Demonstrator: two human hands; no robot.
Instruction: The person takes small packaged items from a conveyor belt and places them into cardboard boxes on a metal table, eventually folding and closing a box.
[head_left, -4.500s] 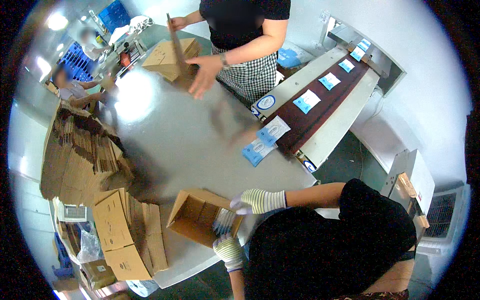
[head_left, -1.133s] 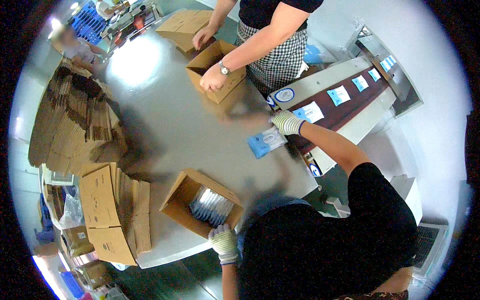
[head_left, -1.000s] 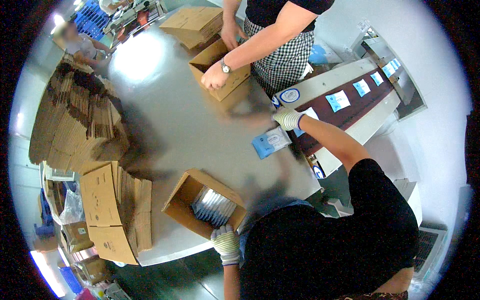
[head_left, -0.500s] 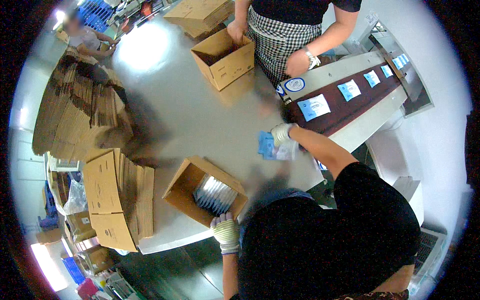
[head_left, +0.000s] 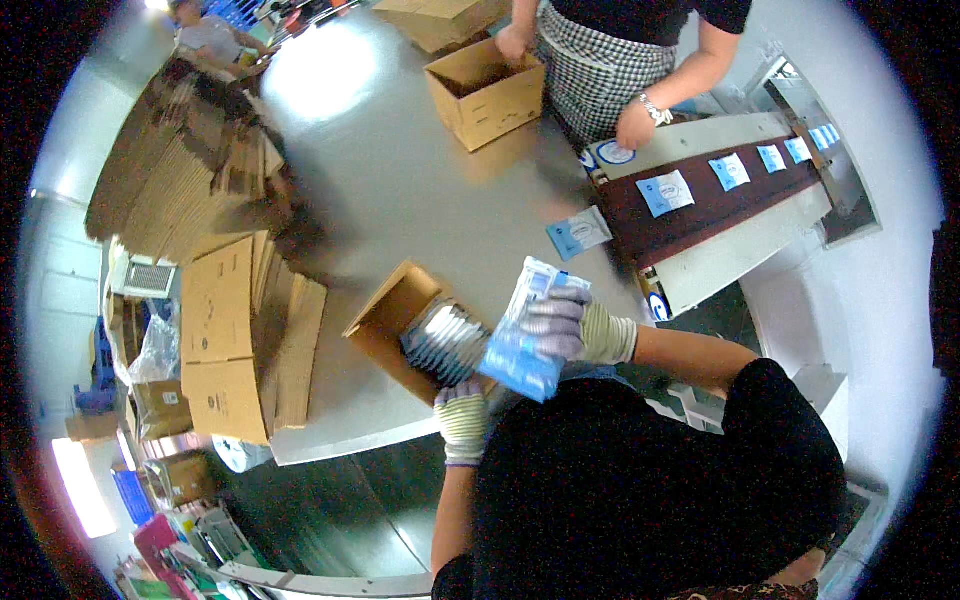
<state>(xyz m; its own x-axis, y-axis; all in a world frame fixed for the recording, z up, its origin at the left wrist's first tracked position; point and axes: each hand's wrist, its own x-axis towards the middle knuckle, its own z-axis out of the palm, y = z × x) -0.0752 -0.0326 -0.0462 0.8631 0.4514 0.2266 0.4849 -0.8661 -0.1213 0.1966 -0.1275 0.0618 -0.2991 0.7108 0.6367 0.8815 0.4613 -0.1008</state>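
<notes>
My right hand point(head_left: 580, 325), in a pale glove, is closed on a blue and white packet point(head_left: 525, 372); I cannot tell if it is more than one. It is raised beside the right end of an open cardboard box point(head_left: 384, 347). Several flat packets point(head_left: 446, 340) stand in a row in that box, their silvery edges up. My left hand point(head_left: 461, 425), gloved too, has its fingers closed over the box's near rim. On the table point(head_left: 390, 190) past my right hand lies a single blue and white packet point(head_left: 580, 234), below the conveyor's end.
A dark conveyor belt point(head_left: 690, 220) at the right carries several spaced packets. Across the table a co-worker's hand point(head_left: 516, 44) rests on another open box point(head_left: 495, 110). Flattened cartons point(head_left: 180, 160) are stacked at the left, with folded cartons point(head_left: 220, 340) nearer. Someone else stands far left.
My right hand has lifted from the table with a packet and come toward the box. Another packet now lies at the conveyor's end. My left hand stays on the box rim; the whole view has shifted.
</notes>
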